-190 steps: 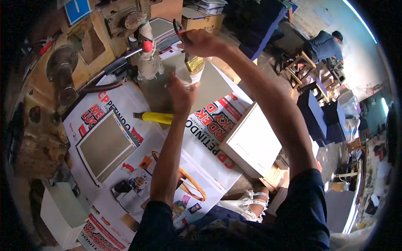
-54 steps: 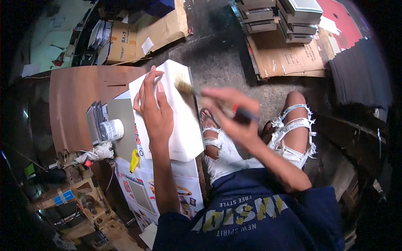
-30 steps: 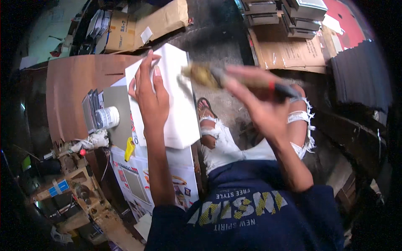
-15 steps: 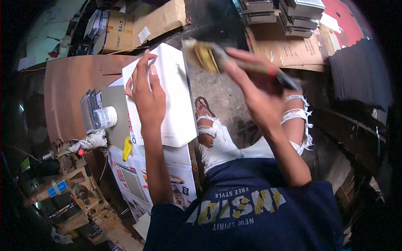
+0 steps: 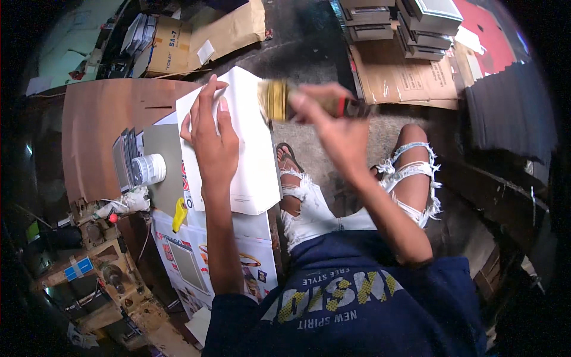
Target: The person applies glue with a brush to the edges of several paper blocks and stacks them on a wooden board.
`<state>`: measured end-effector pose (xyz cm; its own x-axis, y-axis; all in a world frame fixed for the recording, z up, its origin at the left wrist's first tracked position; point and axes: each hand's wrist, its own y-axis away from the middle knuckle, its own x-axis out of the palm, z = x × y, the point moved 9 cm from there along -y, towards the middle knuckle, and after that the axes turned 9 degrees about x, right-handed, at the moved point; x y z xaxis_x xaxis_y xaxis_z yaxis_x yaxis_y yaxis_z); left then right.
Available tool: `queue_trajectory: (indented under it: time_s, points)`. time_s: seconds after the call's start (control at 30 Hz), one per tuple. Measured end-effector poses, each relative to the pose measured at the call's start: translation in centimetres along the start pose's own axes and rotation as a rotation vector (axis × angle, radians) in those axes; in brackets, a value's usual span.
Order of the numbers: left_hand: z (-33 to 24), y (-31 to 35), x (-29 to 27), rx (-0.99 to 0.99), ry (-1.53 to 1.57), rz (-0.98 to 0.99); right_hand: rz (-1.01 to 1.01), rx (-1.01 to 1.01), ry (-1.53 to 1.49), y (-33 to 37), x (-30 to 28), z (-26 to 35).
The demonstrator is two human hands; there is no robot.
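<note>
My left hand (image 5: 214,128) lies on a stack of white sheets (image 5: 253,149), fingers spread, pressing it near its upper part. The sheets rest on the bench beside my left leg. In my right hand (image 5: 339,134) is a wide flat paintbrush (image 5: 277,100) with pale bristles, a yellowish ferrule and a red band on its handle. Its bristles are at the right edge of the sheets, blurred by motion; I cannot tell whether they touch. Left of the sheets lie a grey board (image 5: 162,152) and a yellow cutter (image 5: 179,215).
A white tub (image 5: 148,169) stands beside several dark thin books (image 5: 126,157) on the bench. A brown wooden board (image 5: 89,137) spans the left. Rusty machinery (image 5: 113,273) sits lower left. Book stacks (image 5: 428,27) stand on cardboard (image 5: 404,77) at far right, with dark sheets (image 5: 511,107) nearer.
My right hand has swung the paintbrush left and slightly down, to the edge of the white sheets. My left hand stays nearly in place on the stack.
</note>
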<state>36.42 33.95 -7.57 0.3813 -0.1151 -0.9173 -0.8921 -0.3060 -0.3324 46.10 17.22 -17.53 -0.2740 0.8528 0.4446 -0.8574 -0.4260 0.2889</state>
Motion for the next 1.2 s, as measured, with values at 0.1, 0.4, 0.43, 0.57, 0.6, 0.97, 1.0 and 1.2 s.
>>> queue_trajectory:
  time_s: [0.1,0.4,0.43,0.57,0.6,0.97,1.0,1.2]
  points:
    - [0.2,0.5,-0.4,0.000,0.009,-0.009,0.109,0.183,0.138,2.5,-0.5,0.5]
    - [-0.2,0.0,-0.4,0.062,0.014,-0.075,0.049,0.131,0.104,7.5,-1.3,-2.0]
    - [-0.6,-0.1,-0.2,0.068,0.008,-0.072,0.067,0.108,0.062,9.1,-2.1,-2.7]
    - [0.3,0.4,-0.3,0.038,0.035,-0.069,0.238,0.143,0.253,11.2,-3.7,-1.5]
    - [0.4,0.4,-0.4,0.041,0.036,-0.068,0.257,0.103,0.281,10.7,-3.4,-0.3]
    - [0.0,0.1,-0.1,0.068,0.063,-0.106,0.241,-0.032,0.162,9.4,-1.6,-2.2]
    - [-0.3,0.0,-0.3,0.092,0.042,-0.121,0.268,-0.086,0.211,10.8,-1.9,-2.0]
    - [0.2,0.7,-0.5,0.056,0.034,-0.107,0.291,-0.314,0.364,9.8,-2.4,6.0]
